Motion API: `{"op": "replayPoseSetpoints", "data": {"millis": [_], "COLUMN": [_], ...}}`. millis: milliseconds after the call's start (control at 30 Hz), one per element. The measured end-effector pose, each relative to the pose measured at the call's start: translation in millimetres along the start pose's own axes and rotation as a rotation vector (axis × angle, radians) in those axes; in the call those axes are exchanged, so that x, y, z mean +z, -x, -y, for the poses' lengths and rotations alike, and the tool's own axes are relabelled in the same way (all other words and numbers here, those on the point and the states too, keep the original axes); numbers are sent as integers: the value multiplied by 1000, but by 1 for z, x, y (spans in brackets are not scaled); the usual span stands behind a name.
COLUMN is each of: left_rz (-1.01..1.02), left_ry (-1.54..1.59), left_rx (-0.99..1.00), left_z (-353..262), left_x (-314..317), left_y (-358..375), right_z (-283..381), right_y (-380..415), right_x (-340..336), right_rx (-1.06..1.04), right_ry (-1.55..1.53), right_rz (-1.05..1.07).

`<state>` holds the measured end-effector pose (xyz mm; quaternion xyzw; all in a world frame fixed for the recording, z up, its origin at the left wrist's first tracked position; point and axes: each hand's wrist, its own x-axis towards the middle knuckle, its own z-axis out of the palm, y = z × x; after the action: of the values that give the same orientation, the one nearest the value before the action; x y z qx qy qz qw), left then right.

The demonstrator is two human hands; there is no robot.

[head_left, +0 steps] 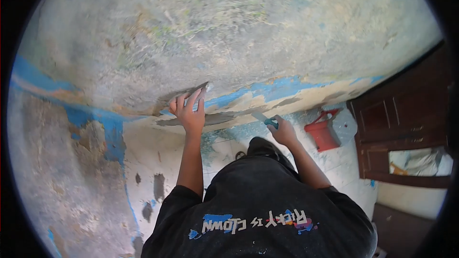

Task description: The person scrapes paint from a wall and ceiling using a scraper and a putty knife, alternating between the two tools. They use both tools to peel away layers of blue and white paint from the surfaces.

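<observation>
My left hand (190, 111) is up against the wall, its fingers bent around a thin, flat, greyish piece. A whitish lump (209, 87) shows at that piece's upper end; its exact kind is hard to make out. Lower and to the right, my right hand (284, 131) grips the green handle of a putty knife (260, 116). The knife's blade points up and left toward the wall's lower strip and appears apart from it. Behind both hands, the wall (224, 50) has bare grey plaster above and peeling blue paint (279, 88) below, with dark grey patches.
A red bucket (319, 136) stands on the floor at the right, beside a pale, rounded container (344, 126). Dark wooden furniture (382, 114) borders the right side. Paint flakes litter the tiled floor (220, 148) by my feet. Another scraped wall (81, 177) rises at the left.
</observation>
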<state>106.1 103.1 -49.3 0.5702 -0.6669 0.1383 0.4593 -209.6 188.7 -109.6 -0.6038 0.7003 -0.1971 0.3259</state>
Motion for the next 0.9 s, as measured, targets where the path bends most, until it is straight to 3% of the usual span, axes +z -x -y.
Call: {"op": "replayPoseSetpoints", "data": {"millis": [233,367,667,900], "left_rz": [-105,-137,-133,-156], "left_ry": [-81,-165,-228,-263], "left_rx": [-202,-251,-356,-405], "left_z": [-12,-7,-17,-20], "left_x": [-20,-33,-34,-44], "left_y": [-9,-13,29,35], "right_z": [16,43,47,72], "right_y": [-38,-67,-94,-73], "right_x": [-12,-11,10,-18], "right_rx": [-199,-314,-327,-297], "right_ry": [74,216,245,263], "right_rz": [193,163,164,142]}}
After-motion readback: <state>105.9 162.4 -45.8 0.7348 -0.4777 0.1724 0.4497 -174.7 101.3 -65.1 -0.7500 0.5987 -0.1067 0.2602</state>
